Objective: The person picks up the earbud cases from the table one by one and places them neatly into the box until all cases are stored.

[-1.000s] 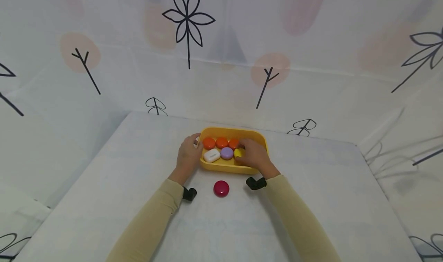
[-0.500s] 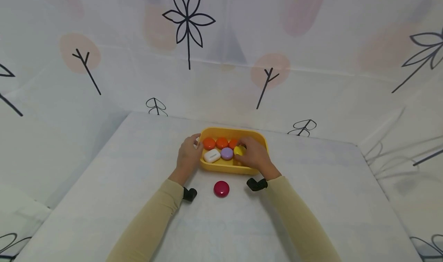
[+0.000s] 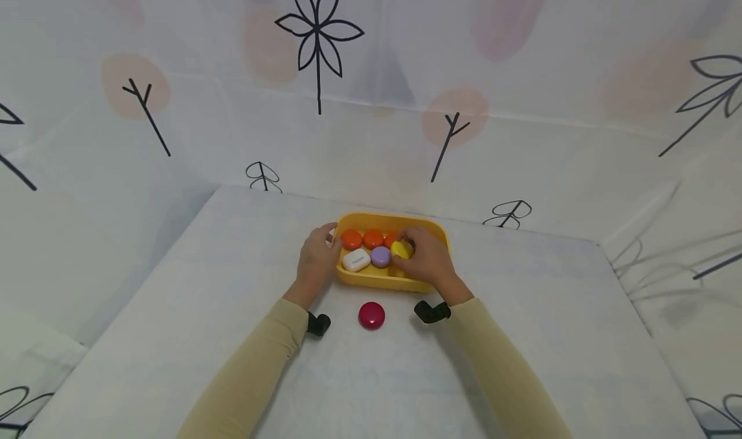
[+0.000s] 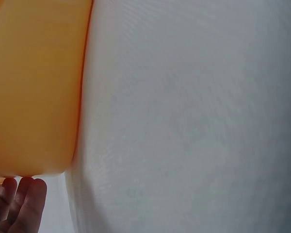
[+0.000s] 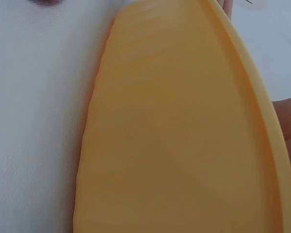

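Observation:
A shallow yellow tray (image 3: 382, 283) with rounded corners stands on the white table. My left hand (image 3: 315, 259) holds its left end, thumb at the rim; in the left wrist view the fingertips (image 4: 36, 187) touch the outer wall. Over the tray's right part, my right hand (image 3: 429, 259) pinches a glossy yellow round disc (image 3: 401, 250), tilted and raised off the tray floor. Inside are orange discs (image 3: 351, 239) in the back row, a lilac disc (image 3: 380, 257) and a white rounded case (image 3: 356, 260). The right hand hides part of the tray.
A dark red disc (image 3: 371, 315) lies on the table (image 3: 371, 387) in front of the tray, between the forearms. Behind the table hangs a pale printed cloth (image 3: 371, 143). Black wrist mounts (image 3: 432, 311) sit at both cuffs.
My right hand has lifted the yellow disc slightly and tipped it, so more of its face shows. The left hand and the tray have stayed put.

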Available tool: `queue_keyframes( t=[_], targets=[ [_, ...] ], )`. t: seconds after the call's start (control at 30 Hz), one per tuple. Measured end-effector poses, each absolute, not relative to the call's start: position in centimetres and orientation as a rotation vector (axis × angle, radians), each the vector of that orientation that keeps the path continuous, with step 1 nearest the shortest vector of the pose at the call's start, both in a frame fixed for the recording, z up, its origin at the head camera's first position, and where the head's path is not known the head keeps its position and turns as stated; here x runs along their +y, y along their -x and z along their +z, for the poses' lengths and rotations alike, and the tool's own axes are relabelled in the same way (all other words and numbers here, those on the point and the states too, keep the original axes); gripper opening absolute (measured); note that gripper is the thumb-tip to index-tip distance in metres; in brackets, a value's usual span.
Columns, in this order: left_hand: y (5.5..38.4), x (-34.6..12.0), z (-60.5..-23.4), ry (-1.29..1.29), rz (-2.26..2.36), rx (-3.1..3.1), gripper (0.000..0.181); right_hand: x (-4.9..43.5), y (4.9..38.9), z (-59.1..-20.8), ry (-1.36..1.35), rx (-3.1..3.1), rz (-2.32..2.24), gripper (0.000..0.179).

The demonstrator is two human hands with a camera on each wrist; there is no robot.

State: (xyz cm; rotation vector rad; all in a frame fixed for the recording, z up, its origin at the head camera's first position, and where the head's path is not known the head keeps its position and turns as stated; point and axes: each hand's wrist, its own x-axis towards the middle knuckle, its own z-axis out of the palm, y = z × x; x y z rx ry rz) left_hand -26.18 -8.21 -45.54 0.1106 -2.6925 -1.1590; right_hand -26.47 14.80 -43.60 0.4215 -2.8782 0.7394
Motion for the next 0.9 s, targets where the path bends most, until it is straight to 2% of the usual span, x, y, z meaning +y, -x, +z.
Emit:
queue_keyframes(
  t=[0.9],
  targets=[
    [26.1, -8.3, -45.4, -0.107, -1.137, -2.701, 0.041, 14.4, 23.8, -42.9, -0.481, -2.828, 0.772, 0.036]
  ],
)
